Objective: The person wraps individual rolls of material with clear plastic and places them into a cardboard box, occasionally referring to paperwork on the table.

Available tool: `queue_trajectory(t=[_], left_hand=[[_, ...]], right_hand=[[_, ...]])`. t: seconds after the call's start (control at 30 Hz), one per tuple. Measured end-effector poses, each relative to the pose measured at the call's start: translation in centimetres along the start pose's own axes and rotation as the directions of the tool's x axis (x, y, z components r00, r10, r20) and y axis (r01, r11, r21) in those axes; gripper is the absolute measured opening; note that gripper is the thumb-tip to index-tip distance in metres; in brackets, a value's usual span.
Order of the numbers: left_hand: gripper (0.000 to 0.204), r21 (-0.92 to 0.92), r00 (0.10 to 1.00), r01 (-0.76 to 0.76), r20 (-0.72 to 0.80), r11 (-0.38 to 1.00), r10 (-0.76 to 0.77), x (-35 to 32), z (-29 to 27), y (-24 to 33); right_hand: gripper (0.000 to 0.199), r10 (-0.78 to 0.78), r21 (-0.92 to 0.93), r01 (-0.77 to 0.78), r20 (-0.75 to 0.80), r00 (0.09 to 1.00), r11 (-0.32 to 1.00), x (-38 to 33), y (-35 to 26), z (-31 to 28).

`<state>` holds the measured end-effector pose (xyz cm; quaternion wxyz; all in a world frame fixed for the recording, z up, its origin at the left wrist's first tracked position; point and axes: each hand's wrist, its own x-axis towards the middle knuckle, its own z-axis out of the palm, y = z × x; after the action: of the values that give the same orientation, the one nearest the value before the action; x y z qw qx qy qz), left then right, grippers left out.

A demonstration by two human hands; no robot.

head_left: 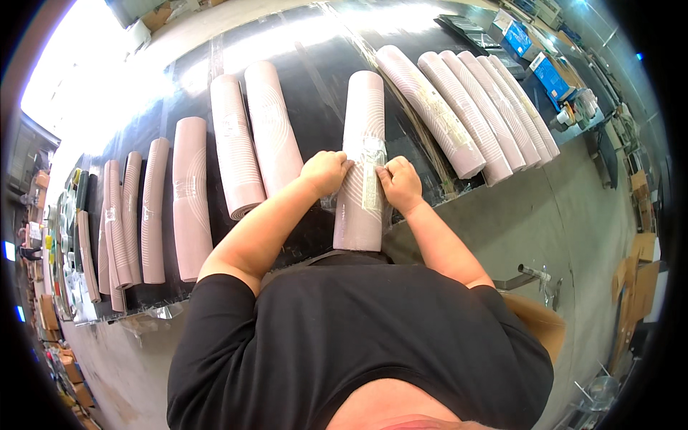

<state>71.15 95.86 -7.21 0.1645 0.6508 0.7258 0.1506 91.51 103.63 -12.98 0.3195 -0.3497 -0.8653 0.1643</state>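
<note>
Gripping the already taped, labelled middle roll [361,168] between curled left hand [327,172] and right hand [402,184]; making out no labels on left-side rolls [190,208].

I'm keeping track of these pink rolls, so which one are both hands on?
The pink roll between the left hand and right hand: each hand is at one of its sides, and neither is on any other roll.

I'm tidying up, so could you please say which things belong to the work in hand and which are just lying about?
Work in hand:
centre pink roll
its label
black table
other pink rolls, probably

Apparently lying about:
blue boxes, upper right
cardboard, far right
</note>
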Motion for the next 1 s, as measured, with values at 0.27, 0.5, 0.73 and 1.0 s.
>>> queue_trajectory(t=[0.27, 0.5, 0.73, 1.0], left_hand=[[0.016, 0.648, 0.948, -0.093, 0.290, 0.756, -0.133, 2.3, -3.8, 2.8], [0.018, 0.665, 0.935, 0.054, 0.228, 0.745, -0.272, -1.0, -3.0, -1.3], [0.021, 0.439, 0.663, -0.359, 0.741, 0.824, -0.106, -11.2, 0.2, -0.8], [0.026, -0.309, 0.776, 0.416, 0.611, 0.855, -0.157, -9.5, -0.2, -1.1]], right_hand=[[0.012, -0.134, -0.319, 0.249, 0.342, 0.930, 0.915, 3.6, -0.1, -2.3], [0.011, 0.024, -0.281, 0.132, 0.492, 0.870, 0.950, -0.2, 3.3, -7.2], [0.021, 0.250, 0.060, -0.555, 0.849, 0.465, 0.829, -12.9, 2.6, -7.4], [0.023, 0.110, 0.615, -0.598, 0.644, 0.757, 0.514, -5.8, -1.0, -0.7]])
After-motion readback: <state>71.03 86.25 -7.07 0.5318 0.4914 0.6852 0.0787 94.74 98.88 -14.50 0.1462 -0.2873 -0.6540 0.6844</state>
